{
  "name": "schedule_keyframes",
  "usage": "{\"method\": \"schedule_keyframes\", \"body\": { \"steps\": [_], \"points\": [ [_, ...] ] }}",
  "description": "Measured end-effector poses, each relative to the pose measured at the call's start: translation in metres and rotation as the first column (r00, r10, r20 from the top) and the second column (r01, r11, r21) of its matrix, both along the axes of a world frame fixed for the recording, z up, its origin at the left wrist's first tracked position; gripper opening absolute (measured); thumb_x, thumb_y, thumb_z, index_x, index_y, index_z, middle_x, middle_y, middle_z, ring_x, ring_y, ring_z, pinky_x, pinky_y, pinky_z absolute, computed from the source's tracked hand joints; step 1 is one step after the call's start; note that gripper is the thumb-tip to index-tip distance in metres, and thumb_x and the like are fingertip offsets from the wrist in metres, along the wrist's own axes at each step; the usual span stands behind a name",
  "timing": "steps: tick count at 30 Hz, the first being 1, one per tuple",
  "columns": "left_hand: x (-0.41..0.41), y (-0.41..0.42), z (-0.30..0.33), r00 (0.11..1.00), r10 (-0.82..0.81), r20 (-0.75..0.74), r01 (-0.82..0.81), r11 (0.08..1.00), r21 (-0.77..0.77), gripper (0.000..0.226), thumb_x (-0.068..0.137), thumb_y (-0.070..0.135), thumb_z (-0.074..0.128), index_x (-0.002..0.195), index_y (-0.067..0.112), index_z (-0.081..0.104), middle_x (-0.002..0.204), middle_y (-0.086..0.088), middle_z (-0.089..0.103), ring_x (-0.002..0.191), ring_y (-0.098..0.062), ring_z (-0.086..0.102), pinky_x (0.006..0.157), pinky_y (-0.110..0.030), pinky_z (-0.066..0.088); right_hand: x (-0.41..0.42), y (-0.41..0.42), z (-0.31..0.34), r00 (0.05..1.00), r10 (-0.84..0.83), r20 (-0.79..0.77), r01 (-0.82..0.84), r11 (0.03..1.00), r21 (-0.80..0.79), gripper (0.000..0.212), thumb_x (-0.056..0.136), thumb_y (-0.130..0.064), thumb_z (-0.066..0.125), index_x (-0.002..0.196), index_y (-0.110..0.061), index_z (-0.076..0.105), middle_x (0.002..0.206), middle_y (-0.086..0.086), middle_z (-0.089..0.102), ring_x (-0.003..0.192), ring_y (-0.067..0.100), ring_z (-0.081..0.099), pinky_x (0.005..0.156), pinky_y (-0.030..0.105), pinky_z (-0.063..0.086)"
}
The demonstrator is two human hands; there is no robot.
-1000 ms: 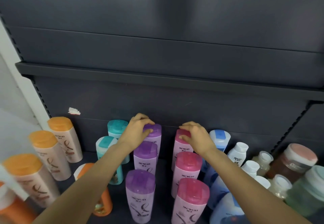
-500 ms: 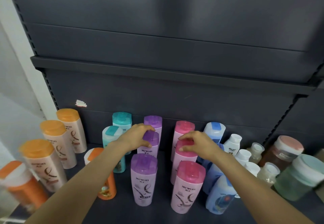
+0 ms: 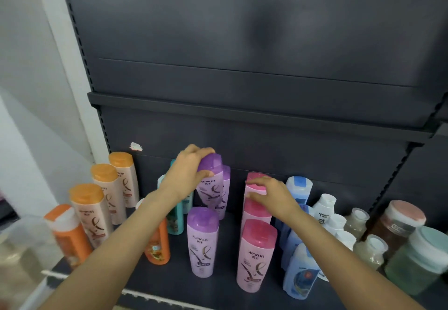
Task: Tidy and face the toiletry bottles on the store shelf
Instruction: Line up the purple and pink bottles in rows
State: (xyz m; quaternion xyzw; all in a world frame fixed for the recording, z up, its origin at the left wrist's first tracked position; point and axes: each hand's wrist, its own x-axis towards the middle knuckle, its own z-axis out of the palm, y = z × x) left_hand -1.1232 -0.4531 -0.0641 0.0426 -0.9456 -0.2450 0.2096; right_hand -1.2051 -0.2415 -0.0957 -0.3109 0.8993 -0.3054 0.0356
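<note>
The purple-capped bottle is lifted above the dark shelf, tilted, in front of the rear purple bottle of its row; the left hand grips its cap with curled fingers. The right hand rests on the middle pink-capped bottle, fingers loosely bent over the cap. Orange-capped bottles stand at left, blue bottles at right.

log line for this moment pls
left hand grips cap of tilted purple bottle | right hand rests on pink bottle | front purple bottle upright
</note>
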Motion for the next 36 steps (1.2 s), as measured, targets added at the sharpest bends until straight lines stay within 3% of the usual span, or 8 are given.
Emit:
{"method": "schedule_keyframes", "body": {
  "steps": [4, 8, 14, 19, 23, 28, 32, 36],
  "points": [
    [0.03, 0.015, 0.033, 0.987, 0.059, -0.147, -0.051, 0.997, 0.057, 0.056, 0.079, 0.02, 0.073, 0.131, 0.019, 0.053, 0.114, -0.006, 0.052, 0.103, -0.018, 0.051, 0.09, -0.017, 0.033, 0.016, 0.002, 0.016, 0.998, 0.028, 0.048, -0.022, 0.994, -0.109, 0.04, 0.086, -0.029, 0.066, 0.124, -0.018, 0.062, 0.125, 0.002, 0.06, 0.114, 0.015, 0.056, 0.087, 0.016, 0.037],
    [0.066, 0.026, 0.055, 0.953, 0.094, -0.287, -0.056, 0.989, 0.137, 0.053, 0.076, 0.018, 0.076, 0.125, 0.018, 0.059, 0.103, 0.001, 0.052, 0.093, -0.011, 0.049, 0.081, -0.006, 0.03, 0.031, -0.002, 0.03, 0.96, -0.021, 0.279, 0.128, 0.92, -0.371, 0.054, 0.086, -0.03, 0.066, 0.135, -0.015, 0.048, 0.122, 0.009, 0.062, 0.109, 0.019, 0.06, 0.092, 0.028, 0.046],
    [0.099, 0.019, 0.08, 0.905, 0.118, -0.409, 0.042, 0.931, 0.363, 0.048, 0.076, 0.021, 0.075, 0.121, 0.026, 0.058, 0.108, 0.004, 0.059, 0.095, -0.009, 0.056, 0.081, -0.008, 0.042, 0.054, -0.003, 0.04, 0.611, 0.197, 0.767, 0.512, 0.64, -0.573, 0.05, 0.091, -0.035, 0.057, 0.127, 0.0, 0.049, 0.118, 0.023, 0.059, 0.109, 0.03, 0.06, 0.092, 0.032, 0.048],
    [0.118, 0.01, 0.098, 0.887, 0.068, -0.457, 0.23, 0.794, 0.563, 0.045, 0.076, 0.009, 0.074, 0.111, 0.032, 0.059, 0.111, 0.007, 0.065, 0.092, -0.002, 0.062, 0.071, -0.01, 0.048, 0.076, -0.006, 0.05, 0.544, 0.467, 0.696, 0.597, 0.368, -0.713, 0.044, 0.089, -0.029, 0.058, 0.12, 0.004, 0.056, 0.111, 0.021, 0.066, 0.104, 0.025, 0.064, 0.078, 0.023, 0.057],
    [0.131, 0.003, 0.101, 0.882, 0.003, -0.472, 0.304, 0.762, 0.572, 0.044, 0.079, 0.006, 0.069, 0.112, 0.031, 0.058, 0.106, 0.014, 0.064, 0.084, 0.009, 0.062, 0.065, -0.009, 0.048, 0.083, -0.009, 0.057, 0.562, 0.458, 0.689, 0.604, 0.341, -0.72, 0.048, 0.087, -0.04, 0.058, 0.116, -0.001, 0.058, 0.112, 0.019, 0.064, 0.106, 0.025, 0.063, 0.076, 0.025, 0.058],
    [0.139, -0.013, 0.09, 0.915, -0.007, -0.402, 0.238, 0.817, 0.526, 0.049, 0.085, 0.019, 0.065, 0.129, 0.035, 0.051, 0.118, 0.014, 0.062, 0.099, 0.009, 0.06, 0.077, -0.01, 0.051, 0.089, -0.005, 0.069, 0.628, 0.466, 0.624, 0.598, 0.224, -0.769, 0.035, 0.085, -0.02, 0.062, 0.112, 0.002, 0.059, 0.102, 0.016, 0.069, 0.098, 0.024, 0.067, 0.074, 0.025, 0.058],
    [0.141, -0.019, 0.079, 0.928, 0.031, -0.371, 0.21, 0.78, 0.59, 0.055, 0.084, 0.018, 0.067, 0.133, 0.036, 0.051, 0.119, 0.01, 0.064, 0.112, -0.009, 0.059, 0.098, -0.031, 0.048, 0.092, -0.002, 0.079, 0.697, 0.436, 0.569, 0.547, 0.19, -0.815, 0.025, 0.083, -0.013, 0.064, 0.104, 0.002, 0.062, 0.106, 0.016, 0.069, 0.107, 0.024, 0.064, 0.083, 0.026, 0.055],
    [0.141, -0.021, 0.076, 0.924, 0.033, -0.38, 0.266, 0.658, 0.705, 0.058, 0.073, 0.003, 0.074, 0.122, 0.032, 0.059, 0.116, 0.005, 0.066, 0.11, -0.016, 0.061, 0.093, -0.032, 0.052, 0.092, 0.0, 0.083, 0.736, 0.46, 0.497, 0.483, 0.158, -0.861, 0.017, 0.087, -0.006, 0.056, 0.102, 0.0, 0.063, 0.115, 0.015, 0.066, 0.112, 0.021, 0.062, 0.096, 0.03, 0.05]
  ]
}}
